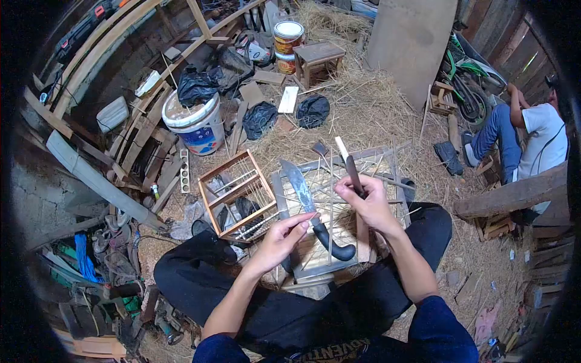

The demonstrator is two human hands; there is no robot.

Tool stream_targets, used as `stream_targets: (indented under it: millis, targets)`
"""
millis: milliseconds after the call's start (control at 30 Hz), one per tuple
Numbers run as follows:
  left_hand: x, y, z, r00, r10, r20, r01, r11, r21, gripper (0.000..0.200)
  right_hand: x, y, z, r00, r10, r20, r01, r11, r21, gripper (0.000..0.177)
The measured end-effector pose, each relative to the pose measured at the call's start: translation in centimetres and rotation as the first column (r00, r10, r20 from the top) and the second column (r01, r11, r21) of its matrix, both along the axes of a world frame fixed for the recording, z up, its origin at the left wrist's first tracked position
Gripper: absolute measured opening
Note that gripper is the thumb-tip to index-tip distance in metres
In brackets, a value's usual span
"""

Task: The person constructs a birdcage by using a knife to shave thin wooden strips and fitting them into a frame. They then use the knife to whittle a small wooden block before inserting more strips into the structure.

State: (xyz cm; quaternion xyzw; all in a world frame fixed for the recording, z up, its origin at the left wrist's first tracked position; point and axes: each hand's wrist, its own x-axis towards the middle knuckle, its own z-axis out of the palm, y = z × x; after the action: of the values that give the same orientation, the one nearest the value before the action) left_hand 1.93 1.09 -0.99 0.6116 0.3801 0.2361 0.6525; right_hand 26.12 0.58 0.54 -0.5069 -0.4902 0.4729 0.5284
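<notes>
My right hand (366,202) is closed round a dark, narrow knife (352,172) that points up and away. My left hand (283,237) has thumb and forefinger pressed together near the machete; what they pinch is too small to make out. A machete (296,184) with a curved black handle (336,243) lies on the low framed work board (315,264) between my legs. Thin sticks (375,177) are scattered across the board. Left of it stands a small wooden frame with thin bars (263,210), leaning at an angle.
A white bucket (196,130), black bags (260,119), paint cans (288,45) and a small stool (319,53) stand beyond. At the right, another person (541,136) sits near a green motorbike (463,85) and a wooden beam (508,192). Straw covers the ground.
</notes>
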Motion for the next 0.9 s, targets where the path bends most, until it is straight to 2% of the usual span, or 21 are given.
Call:
stream_targets:
  millis: [100,167,200,400,467,533,567,633,667,767,800,900]
  targets:
    - [-0.5,0.0,0.4,1.0,-0.006,-0.008,0.006,1.0,-0.026,0.041,1.3,0.4,-0.4,0.989,-0.136,0.064,0.133,0.99,0.043,0.017]
    - [-0.8,0.0,1.8,0.999,-0.004,-0.043,0.001,0.998,-0.056,0.039,1.6,0.9,-0.6,0.982,-0.185,-0.022,0.186,0.98,0.076,0.02]
    - [-1.0,0.0,2.3,0.998,-0.006,-0.057,0.002,0.998,-0.065,0.038,1.7,0.7,0.1,0.983,-0.181,0.045,0.179,0.983,0.044,0.02]
    - [-1.8,0.0,2.1,0.999,-0.028,-0.038,0.026,0.998,-0.051,0.038,1.7,1.1,-1.2,0.962,-0.272,0.029,0.271,0.962,0.035,0.016]
    - [-1.9,0.0,2.1,0.999,-0.038,0.015,0.04,0.993,-0.108,0.039,1.8,1.2,-1.4,0.965,-0.262,0.026,0.262,0.965,0.006,0.015]
    - [-2.1,0.0,1.9,0.999,-0.005,0.039,0.013,0.975,-0.222,0.039,1.4,1.1,-0.9,0.97,-0.229,0.078,0.235,0.97,-0.07,0.014]
    - [-2.2,0.0,1.7,0.999,0.013,0.049,0.001,0.96,-0.279,0.039,1.3,1.1,-1.2,0.978,-0.196,0.071,0.2,0.978,-0.055,0.017]
    - [-2.3,-0.1,1.6,0.998,0.019,0.066,0.002,0.956,-0.294,0.038,0.9,1.1,-1.9,0.99,-0.13,0.056,0.132,0.991,-0.025,0.025]
    - [-2.3,-0.1,1.6,0.997,0.021,0.075,0.003,0.953,-0.302,0.038,0.8,0.8,-1.9,0.992,-0.058,0.114,0.063,0.997,-0.043,0.029]
    - [-1.8,-0.4,2.2,0.996,0.042,0.082,-0.015,0.952,-0.307,0.04,-0.1,0.5,-1.9,0.97,0.001,0.244,-0.018,0.998,0.066,0.032]
    - [-1.7,-0.4,1.8,0.995,0.065,0.073,-0.041,0.956,-0.289,0.04,-0.2,0.3,-1.2,0.982,0.037,0.183,-0.037,0.999,-0.006,0.03]
    - [-1.7,-0.4,1.0,0.991,0.113,0.067,-0.091,0.958,-0.27,0.04,0.8,0.5,-1.2,0.988,0.022,0.153,-0.021,1.0,-0.005,0.026]
